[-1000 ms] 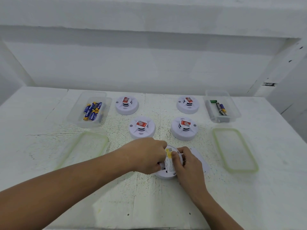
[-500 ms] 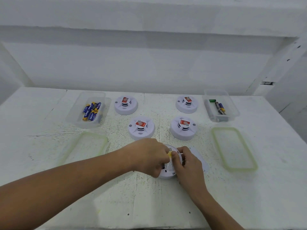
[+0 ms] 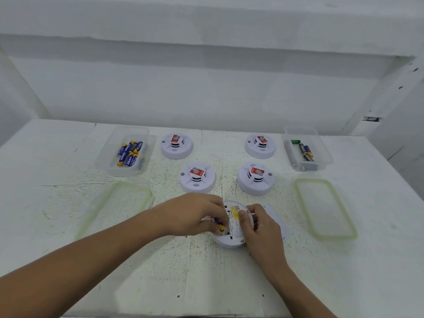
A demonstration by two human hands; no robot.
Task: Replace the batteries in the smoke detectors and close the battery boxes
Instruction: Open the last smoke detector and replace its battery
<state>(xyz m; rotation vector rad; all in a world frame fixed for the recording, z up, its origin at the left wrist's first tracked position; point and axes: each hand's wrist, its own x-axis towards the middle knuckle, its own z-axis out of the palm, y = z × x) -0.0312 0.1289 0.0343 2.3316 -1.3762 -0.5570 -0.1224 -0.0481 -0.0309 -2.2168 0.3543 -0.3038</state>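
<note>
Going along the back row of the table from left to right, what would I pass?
A clear box of blue batteries → smoke detector → second smoke detector → clear box with a few mixed batteries.

A white-painted table (image 3: 378,260) fills the lower half of the view, its top worn: yellowish-green speckles and fine dark scratches spread across the middle, and a thin seam (image 3: 202,143) runs from the back edge toward the front. Behind it stands a plain white back wall (image 3: 206,99), smooth and unmarked. Above that a thick white ledge (image 3: 206,24) juts forward and casts a soft grey band of shadow along the wall's top. On the right a slanting white post (image 3: 390,88) carries a few dark chips (paint flaked off, it seems), with a small dark gap (image 3: 370,119) at its foot. A side wall (image 3: 13,106) closes the left. The light is even and diffuse.
</note>
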